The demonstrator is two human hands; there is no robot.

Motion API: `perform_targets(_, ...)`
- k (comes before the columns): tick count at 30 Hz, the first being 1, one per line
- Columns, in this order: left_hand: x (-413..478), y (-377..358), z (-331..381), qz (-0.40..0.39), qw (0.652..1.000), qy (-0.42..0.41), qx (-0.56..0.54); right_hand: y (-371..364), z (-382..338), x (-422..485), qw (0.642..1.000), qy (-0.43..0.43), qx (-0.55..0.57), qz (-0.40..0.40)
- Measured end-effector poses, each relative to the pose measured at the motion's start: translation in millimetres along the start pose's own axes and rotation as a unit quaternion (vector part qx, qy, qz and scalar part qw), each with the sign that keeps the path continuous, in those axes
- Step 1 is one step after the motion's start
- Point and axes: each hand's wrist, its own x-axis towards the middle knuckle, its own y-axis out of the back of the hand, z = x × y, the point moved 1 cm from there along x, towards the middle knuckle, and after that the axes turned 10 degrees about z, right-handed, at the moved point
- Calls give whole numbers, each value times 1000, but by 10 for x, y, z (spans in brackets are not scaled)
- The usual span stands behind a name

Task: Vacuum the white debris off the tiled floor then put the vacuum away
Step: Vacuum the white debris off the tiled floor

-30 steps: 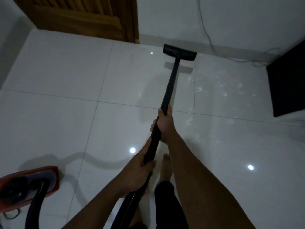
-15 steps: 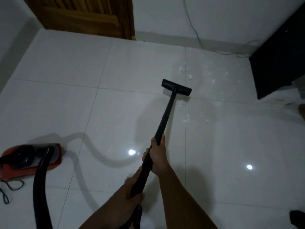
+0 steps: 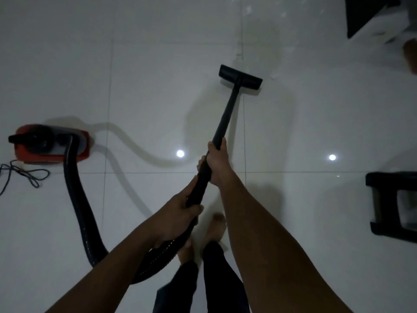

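We think this is a room in a home. The floor (image 3: 146, 53) is made of large glossy white tiles, which mirror two round ceiling lights (image 3: 180, 153). A household red canister vacuum cleaner (image 3: 52, 152) stands on it, with its black hose (image 3: 76, 199), wand (image 3: 225, 114) and a loose power cord (image 3: 22, 175). The person's feet (image 3: 216, 227) are bare, and a low black stool (image 3: 379, 184) stands at the right.

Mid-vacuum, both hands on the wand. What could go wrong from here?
1. The hose curls close by the bare feet: possible trip.
2. Some debris lies beyond the nozzle; it may get missed.
3. The loose cord by the canister could snag when that is pulled.
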Motion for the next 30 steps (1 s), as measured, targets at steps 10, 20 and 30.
perform_targets(10,-347,-184,-639,-33,997,58,-31,261,767,-140,999,-28,-13,9)
perform_targets(20,-105,-300,-403,-20,999,10,-24,291,437,11,999,-22,-36,11)
perform_targets(30,614,-409,276,9,998,29,-60,178,-482,601,997,-17,-78,-19)
